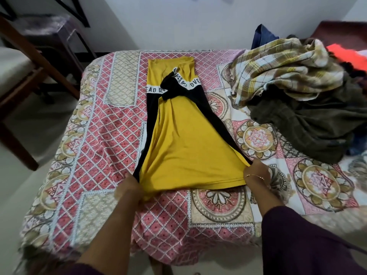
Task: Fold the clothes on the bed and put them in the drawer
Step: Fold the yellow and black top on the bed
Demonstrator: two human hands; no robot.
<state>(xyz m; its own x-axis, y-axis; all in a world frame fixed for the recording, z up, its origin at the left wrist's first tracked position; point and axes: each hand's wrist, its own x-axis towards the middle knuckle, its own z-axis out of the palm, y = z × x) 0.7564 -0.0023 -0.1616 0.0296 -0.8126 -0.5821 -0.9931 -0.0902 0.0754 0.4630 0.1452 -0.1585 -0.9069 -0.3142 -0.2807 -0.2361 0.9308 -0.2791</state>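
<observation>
Yellow-and-black garment [178,139] lying long axis straight away toward bed [111,135] far edge; near hem pinched by left hand [130,188] and right hand [257,173], held apart, equally near.

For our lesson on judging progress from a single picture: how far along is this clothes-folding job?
Early. Done: the yellow and black garment lies spread on the bed, its sides already folded in. In hand: the left hand and right hand grip its near corners. Left: the pile of unfolded clothes at the right; no folded stack or drawer is in view.
</observation>
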